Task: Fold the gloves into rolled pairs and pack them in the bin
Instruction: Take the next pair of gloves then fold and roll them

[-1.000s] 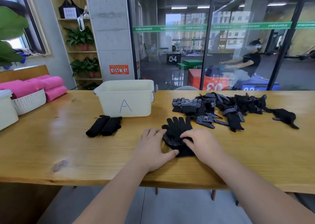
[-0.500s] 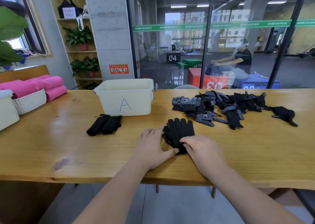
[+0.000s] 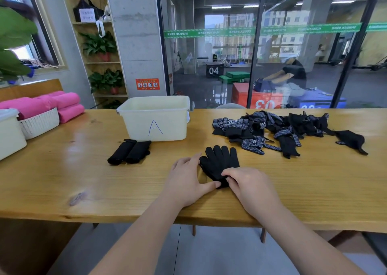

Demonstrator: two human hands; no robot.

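A stacked pair of black gloves [image 3: 219,160] lies flat on the wooden table [image 3: 62,180], fingers pointing away from me. My left hand [image 3: 187,181] rests flat beside its left edge, thumb touching the cuff end. My right hand [image 3: 251,187] has curled fingertips on the cuff, which it grips and which looks folded over. Two rolled black pairs [image 3: 129,152] lie in front of the cream bin [image 3: 156,117] marked "A". A pile of loose black dotted gloves [image 3: 272,130] sits at the right rear, with one lone glove [image 3: 349,139] farther right.
A white woven basket [image 3: 39,122] with pink rolled towels [image 3: 62,105] and a cream box [image 3: 9,133] stand at the table's left end. A glass wall runs behind the table. The near table edge is just below my wrists.
The cuff end of the glove pair has been turned up toward the fingers, so the pair looks shorter. Both hands have shifted slightly forward with it.
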